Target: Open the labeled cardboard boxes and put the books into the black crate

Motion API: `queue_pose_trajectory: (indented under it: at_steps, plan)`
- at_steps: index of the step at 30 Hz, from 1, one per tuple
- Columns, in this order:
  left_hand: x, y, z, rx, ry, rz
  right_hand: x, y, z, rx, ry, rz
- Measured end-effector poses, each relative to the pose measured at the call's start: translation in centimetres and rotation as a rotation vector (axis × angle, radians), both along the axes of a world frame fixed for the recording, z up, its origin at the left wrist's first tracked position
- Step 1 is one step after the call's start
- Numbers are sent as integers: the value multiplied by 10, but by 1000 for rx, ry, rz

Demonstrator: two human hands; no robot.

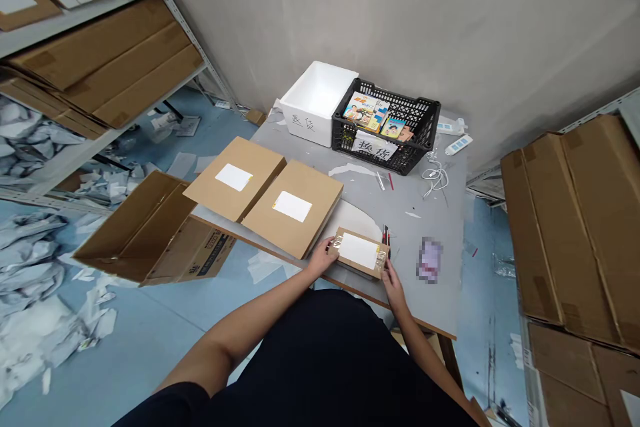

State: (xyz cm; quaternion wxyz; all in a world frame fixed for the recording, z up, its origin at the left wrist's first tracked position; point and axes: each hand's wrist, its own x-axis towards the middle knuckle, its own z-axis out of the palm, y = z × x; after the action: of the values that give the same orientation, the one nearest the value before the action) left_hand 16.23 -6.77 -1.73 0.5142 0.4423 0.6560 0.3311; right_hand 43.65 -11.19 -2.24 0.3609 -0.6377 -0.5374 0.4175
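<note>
A small brown cardboard box [358, 251] with a white label and clear tape at its ends sits near the table's front edge. My left hand [323, 258] grips its left end, and my right hand [393, 281] holds its right end. Just behind the box's right end lies a red and black cutter [385, 235]. Two larger flat brown boxes, one on the left [237, 178] and one nearer the small box [295, 208], lie side by side on the table, each with a white label.
On the grey table [407, 203] stand a white foam box [306, 121] and a black crate [420, 140] of books at the back. A pixelated item [430, 260] lies right. An open carton [165, 233] is left, and shelves with cartons flank both sides.
</note>
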Motion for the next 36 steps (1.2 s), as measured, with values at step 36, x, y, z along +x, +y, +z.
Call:
queue_pose_trajectory:
  at_steps: [36]
  plan:
    - [-1, -2, 0, -113, -317, 62, -8, -9, 15, 55, -288, 101]
